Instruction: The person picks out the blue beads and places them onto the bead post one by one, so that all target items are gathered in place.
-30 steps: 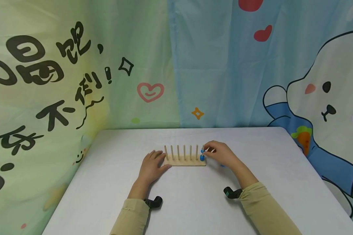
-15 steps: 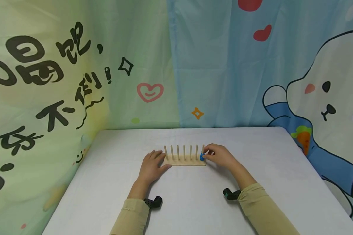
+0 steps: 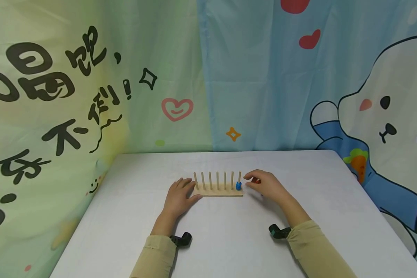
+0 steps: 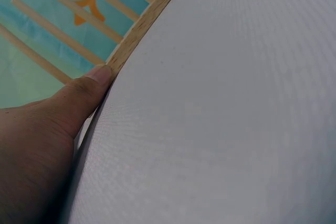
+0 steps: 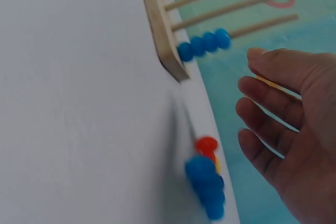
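A wooden peg board [image 3: 219,192] with a row of upright pegs stands on the table. My left hand [image 3: 181,197] holds its left end, the thumb [image 4: 94,80] pressed on the front corner; the other fingers are hidden in the left wrist view. On the rightmost peg sits a short stack of blue beads [image 5: 205,44], resting down at the base. Just to the right of that peg is my right hand [image 3: 266,186], fingers loosely bent and apart, with nothing between them. The remaining pegs carry no beads.
On the white table [image 3: 208,239], loose blue beads [image 5: 207,187] and a red bead [image 5: 206,144] lie beside the board's right end, below my right hand. A printed curtain [image 3: 243,77] hangs behind the table's far edge.
My right hand brought a blue bead down the rightmost peg onto the stack, let it go and drew back to the right. My left hand has stayed on the board.
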`<state>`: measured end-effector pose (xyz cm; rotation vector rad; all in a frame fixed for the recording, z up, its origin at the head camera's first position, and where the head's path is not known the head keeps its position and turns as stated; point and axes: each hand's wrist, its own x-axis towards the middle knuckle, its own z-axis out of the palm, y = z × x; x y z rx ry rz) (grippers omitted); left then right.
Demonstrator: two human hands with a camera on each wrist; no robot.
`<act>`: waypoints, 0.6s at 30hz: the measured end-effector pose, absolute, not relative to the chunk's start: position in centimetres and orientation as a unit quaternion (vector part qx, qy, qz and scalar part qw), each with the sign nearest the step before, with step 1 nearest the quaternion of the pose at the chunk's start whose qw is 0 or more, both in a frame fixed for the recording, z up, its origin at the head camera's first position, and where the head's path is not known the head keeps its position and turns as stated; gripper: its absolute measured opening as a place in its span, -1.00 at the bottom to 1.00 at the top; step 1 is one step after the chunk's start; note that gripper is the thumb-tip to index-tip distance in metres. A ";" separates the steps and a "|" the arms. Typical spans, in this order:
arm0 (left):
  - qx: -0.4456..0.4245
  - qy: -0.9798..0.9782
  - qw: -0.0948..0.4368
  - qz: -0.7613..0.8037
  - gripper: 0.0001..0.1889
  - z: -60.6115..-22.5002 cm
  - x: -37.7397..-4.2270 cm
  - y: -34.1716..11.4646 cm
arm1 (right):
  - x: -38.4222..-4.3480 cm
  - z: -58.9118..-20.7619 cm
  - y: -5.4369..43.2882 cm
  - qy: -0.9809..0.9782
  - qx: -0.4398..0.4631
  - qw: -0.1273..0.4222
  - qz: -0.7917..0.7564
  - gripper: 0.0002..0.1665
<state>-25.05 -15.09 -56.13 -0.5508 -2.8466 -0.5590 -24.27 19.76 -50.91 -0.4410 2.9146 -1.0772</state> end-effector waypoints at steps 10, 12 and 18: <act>-0.189 -0.959 0.098 -0.188 -0.35 -56.1 -25.1 -15.1 | -23.0 -51.0 24.3 0.937 -0.070 -0.007 -0.341 -0.69; -0.188 -0.959 0.095 -0.188 -0.35 -56.1 -25.1 -15.1 | -22.8 -51.3 25.2 0.938 -0.058 -0.001 -0.343 -0.68; -0.190 -0.959 0.095 -0.188 -0.35 -56.1 -25.1 -15.1 | -22.5 -53.0 27.2 0.938 -0.039 0.001 -0.343 -0.67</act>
